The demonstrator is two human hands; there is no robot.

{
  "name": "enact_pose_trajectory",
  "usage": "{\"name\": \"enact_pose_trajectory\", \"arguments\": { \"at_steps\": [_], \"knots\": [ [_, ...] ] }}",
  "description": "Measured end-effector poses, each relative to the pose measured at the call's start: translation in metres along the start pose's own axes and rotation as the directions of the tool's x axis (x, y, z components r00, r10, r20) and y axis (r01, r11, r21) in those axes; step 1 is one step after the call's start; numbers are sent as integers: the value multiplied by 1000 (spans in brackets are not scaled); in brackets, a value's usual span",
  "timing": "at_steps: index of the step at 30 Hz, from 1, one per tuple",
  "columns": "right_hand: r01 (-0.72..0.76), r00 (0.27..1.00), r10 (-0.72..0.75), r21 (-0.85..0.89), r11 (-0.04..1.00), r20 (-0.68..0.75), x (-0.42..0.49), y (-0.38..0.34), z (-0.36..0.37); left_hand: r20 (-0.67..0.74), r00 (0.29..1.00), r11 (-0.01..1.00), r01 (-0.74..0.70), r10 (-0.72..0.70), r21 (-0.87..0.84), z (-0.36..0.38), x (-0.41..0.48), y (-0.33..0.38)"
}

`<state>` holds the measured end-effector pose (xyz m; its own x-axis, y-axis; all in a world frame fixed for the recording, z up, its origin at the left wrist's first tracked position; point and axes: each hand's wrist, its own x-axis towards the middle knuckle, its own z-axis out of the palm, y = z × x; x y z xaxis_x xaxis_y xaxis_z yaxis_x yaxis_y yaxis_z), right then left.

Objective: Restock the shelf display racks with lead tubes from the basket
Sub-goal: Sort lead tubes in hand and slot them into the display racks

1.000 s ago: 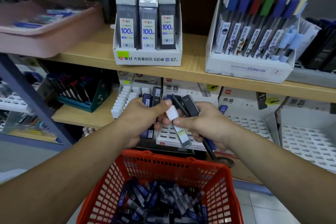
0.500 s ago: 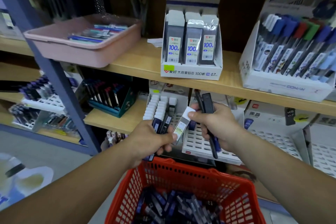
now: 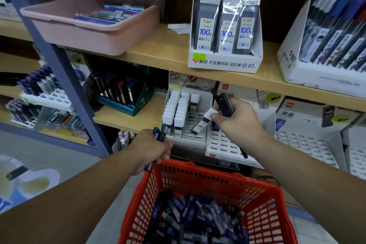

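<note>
Slotting: white-capped tube (image 3: 203, 123) tilted, foot down-left of right hand (image 3: 238, 123), toward rack (image 3: 189, 140)
right grip: pinches it, nearer
left hand (image 3: 151, 149): clutches dark tubes (image 3: 161, 134), beside rack

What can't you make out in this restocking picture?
Head view: count of lead tubes in the left hand, hidden inside its grip.
Head view: fine print on the white-capped tube in the right hand, too small.
Head view: near end of the red basket, cut by bottom edge.

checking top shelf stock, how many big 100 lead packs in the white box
3, side by side in the white display box on the upper shelf: left pack, middle pack, right pack. Others may hide behind.
</note>
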<state>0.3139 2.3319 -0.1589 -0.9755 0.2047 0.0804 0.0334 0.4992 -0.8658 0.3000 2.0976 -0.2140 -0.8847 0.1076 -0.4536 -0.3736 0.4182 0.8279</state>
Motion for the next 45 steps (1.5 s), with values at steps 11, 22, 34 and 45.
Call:
{"name": "enact_pose_trajectory", "arguments": {
  "at_steps": [11, 22, 34, 45],
  "knots": [
    [-41, 994, 31, -86, 995, -109, 48, -1, 36, 172, 979, 987, -88, 111, -136, -1, -7, 11],
    [-1, 1000, -7, -248, 969, -29, 60, 2, 43, 199, 978, 951, 1, 63, -308, 0, -4, 23],
    [2, 986, -51, -299, 954, -156, 63, 0, 41, 226, 971, 944, -1, 80, -329, -10, -10, 23],
    [107, 991, -133, -417, 903, -34, 57, -1, 49, 141, 979, 961, -105, 145, -255, -16, -12, 16]
  ]
}}
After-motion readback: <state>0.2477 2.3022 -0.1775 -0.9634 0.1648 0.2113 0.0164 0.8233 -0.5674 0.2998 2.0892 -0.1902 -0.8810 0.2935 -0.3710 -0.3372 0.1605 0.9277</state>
